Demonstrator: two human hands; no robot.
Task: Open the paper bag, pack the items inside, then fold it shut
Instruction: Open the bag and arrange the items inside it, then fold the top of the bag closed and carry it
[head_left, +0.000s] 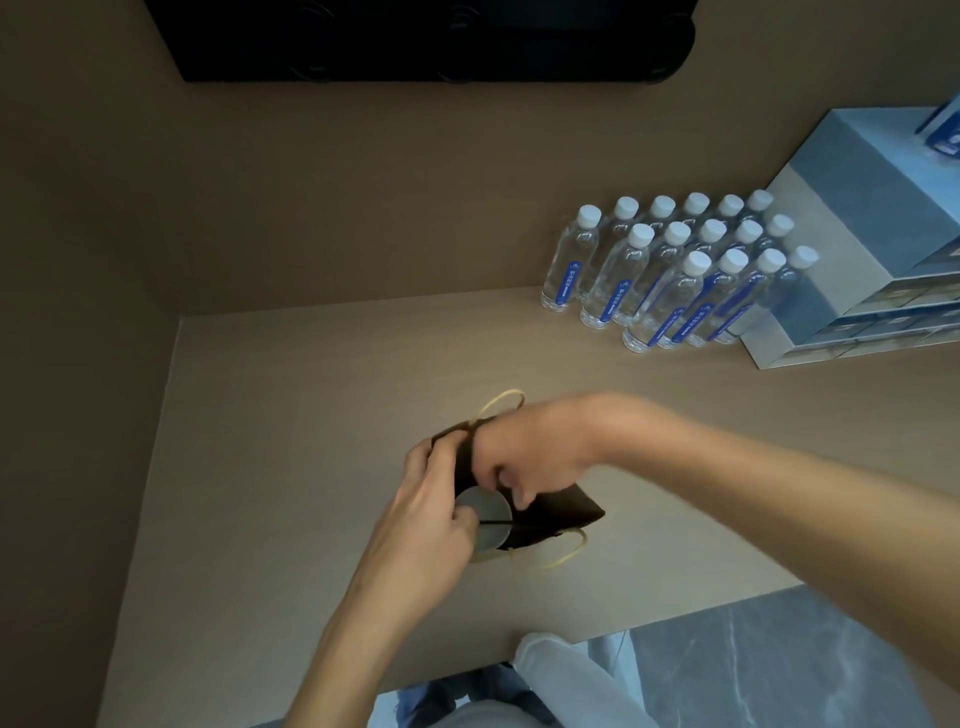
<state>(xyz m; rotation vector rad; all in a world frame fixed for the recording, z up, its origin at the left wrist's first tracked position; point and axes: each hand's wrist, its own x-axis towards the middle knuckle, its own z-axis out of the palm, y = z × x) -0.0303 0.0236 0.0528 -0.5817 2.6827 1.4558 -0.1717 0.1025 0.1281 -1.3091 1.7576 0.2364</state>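
A dark brown paper bag (563, 506) with pale twine handles stands on the tan table (291, 415), seen from above. A round grey sticker (485, 517) sits across its top edge. My left hand (434, 512) grips the bag's left side, thumb pressing by the sticker. My right hand (524, 460) reaches over from the right and pinches the bag's top at the middle. One handle loop (501, 402) sticks out behind my right hand, another (563, 556) lies toward me. The bag's contents are hidden.
Several water bottles (670, 270) with white caps and blue labels stand in rows at the back right. Stacked blue-grey boxes (862, 249) sit beside them. A black unit (415, 39) hangs on the wall. The table's near edge (675, 613) runs above grey floor.
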